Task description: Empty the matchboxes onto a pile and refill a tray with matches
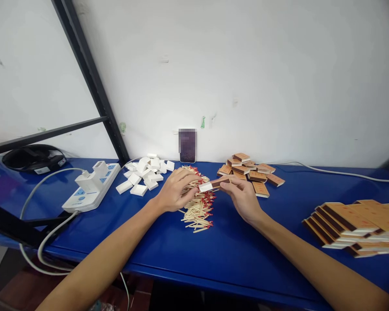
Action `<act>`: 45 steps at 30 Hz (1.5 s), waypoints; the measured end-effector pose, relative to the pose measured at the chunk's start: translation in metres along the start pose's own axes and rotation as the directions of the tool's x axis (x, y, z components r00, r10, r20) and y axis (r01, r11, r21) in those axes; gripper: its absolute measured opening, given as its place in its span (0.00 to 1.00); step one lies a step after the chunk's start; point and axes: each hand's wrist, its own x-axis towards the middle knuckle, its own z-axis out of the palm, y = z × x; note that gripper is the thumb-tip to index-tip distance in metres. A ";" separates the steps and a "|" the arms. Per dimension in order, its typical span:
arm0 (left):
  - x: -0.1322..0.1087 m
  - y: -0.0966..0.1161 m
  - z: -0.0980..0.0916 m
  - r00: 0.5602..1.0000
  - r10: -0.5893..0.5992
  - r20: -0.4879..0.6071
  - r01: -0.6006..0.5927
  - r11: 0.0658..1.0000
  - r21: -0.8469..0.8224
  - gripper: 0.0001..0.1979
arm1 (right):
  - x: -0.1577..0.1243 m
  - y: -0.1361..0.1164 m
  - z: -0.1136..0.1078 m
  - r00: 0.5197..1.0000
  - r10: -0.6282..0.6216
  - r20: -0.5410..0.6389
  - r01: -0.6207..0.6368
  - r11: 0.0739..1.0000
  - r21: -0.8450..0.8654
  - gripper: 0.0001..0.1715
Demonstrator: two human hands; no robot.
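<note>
A matchbox (221, 183) hangs over the match pile, its white inner tray (205, 187) sticking out to the left of the brown-sided sleeve. My right hand (243, 196) pinches the sleeve end between thumb and fingers. Curled at the tray's outer end is my left hand (176, 190), thumb below and fingers above; its exact contact is partly hidden. Loose red-tipped matches (197, 211) lie heaped beneath both hands. White empty trays (145, 172) are scattered to the left of the heap, and a pile of orange-brown matchboxes (259, 188) lies behind my right hand.
Stacked matchboxes (353, 224) stand at the right of the blue table (233, 259). A phone-like dark panel (188, 147) leans on the wall. To the left are a power strip (90, 190) with cables, a black rack frame (94, 82) and a black headset (34, 159).
</note>
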 end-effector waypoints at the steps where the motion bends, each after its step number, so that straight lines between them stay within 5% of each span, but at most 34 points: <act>1: 0.001 0.002 0.003 1.000 -0.009 0.020 0.008 1.000 0.017 0.13 | 0.000 0.000 -0.001 1.000 -0.024 0.004 0.024 0.999 -0.031 0.07; 6: 0.001 0.008 0.012 0.994 -0.029 0.103 0.021 0.996 0.083 0.16 | -0.002 -0.001 -0.003 0.987 -0.141 0.078 0.152 0.978 -0.145 0.06; 13: 0.002 0.015 0.012 0.983 -0.110 0.147 0.108 0.994 0.022 0.17 | -0.004 -0.003 -0.004 0.982 -0.164 0.090 0.174 0.977 -0.122 0.09; 19: 0.002 0.020 0.015 0.980 -0.147 0.134 0.144 0.989 0.036 0.18 | 0.010 -0.007 -0.015 0.966 -0.166 -0.200 0.143 0.982 -0.123 0.10; 22: 0.000 0.018 0.016 0.984 -0.141 0.111 0.136 0.989 0.054 0.17 | 0.020 -0.014 -0.028 0.926 -0.186 -0.329 0.128 0.974 -0.188 0.10; 25: -0.001 0.012 0.016 0.988 -0.142 0.055 0.138 0.988 0.066 0.17 | 0.026 -0.022 -0.043 0.868 -0.253 -0.428 0.106 0.935 -0.339 0.21; 28: 0.000 0.002 0.010 0.984 -0.174 -0.044 0.178 0.975 0.133 0.19 | 0.028 -0.022 -0.054 0.834 -0.440 -0.333 0.089 0.702 -0.706 0.27; 31: -0.002 -0.017 -0.002 0.945 -0.267 -0.189 0.312 0.910 0.274 0.20 | 0.027 -0.015 -0.052 0.864 -0.498 0.074 0.199 0.203 -0.959 0.20; 33: -0.006 -0.032 -0.012 0.903 -0.341 -0.260 0.421 0.822 0.383 0.21 | 0.028 -0.011 -0.042 0.869 -0.415 0.271 0.298 0.000 -0.954 0.19; 39: -0.021 -0.067 -0.032 0.827 -0.487 -0.280 0.549 0.596 0.586 0.22 | 0.048 -0.004 -0.004 0.875 -0.205 0.439 0.391 -0.235 -0.890 0.15; 45: -0.021 -0.069 -0.031 0.806 -0.556 -0.206 0.541 0.547 0.639 0.21 | 0.069 0.005 -0.005 0.943 -0.086 0.323 0.280 -0.322 -0.904 0.18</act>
